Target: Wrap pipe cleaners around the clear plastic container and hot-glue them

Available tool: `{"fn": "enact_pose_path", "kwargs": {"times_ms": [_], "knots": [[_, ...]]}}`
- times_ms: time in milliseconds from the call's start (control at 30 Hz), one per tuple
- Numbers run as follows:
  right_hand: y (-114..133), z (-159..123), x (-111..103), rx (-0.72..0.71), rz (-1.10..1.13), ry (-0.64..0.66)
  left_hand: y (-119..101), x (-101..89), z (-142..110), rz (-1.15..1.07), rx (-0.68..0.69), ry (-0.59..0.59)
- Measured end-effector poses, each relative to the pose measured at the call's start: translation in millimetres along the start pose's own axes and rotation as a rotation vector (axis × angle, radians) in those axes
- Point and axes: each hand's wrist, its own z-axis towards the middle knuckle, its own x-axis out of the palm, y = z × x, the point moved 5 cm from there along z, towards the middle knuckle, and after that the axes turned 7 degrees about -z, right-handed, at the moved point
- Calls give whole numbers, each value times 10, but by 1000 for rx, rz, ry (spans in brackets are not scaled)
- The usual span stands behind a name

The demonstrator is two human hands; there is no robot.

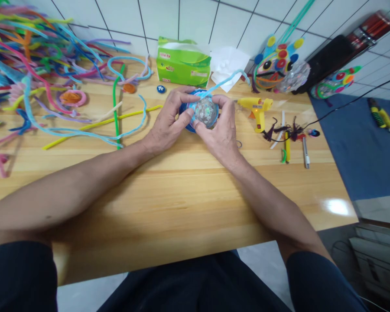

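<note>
Both hands are closed in on a round piece with a blue edge and a grey, glittery middle, which sits near the back of the desk, in front of a green tissue pack. The left hand grips its left side with the thumb on the near part of it, while the right hand holds the opposite side, thumb and fingers bent around the edge. A light blue fuzzy stem runs from the top of the piece toward the upper right, passing over a white tissue (whether a fingertip pins its lower end, I cannot tell). To the right lies a yellow glue gun, with a decorated figure standing behind it. A blue button rests left of the piece, and a heap of colorful fuzzy stems covers the desk's far left.
</note>
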Motion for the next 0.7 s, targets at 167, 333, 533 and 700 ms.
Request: {"fn": "enact_pose_path", "kwargs": {"times_ms": [167,333,533,700], "knots": [[13,1,1,2,-17,23,18,1,-9,4,28,26],[9,-2,10,21,-14,42,13,5,-14,5,-6,33],[38,2,-2,4,-24,12,-13,6,-13,-3,-56,47],[71,10,-14,28,-57,28,-12,9,-16,7,-88,50]]}}
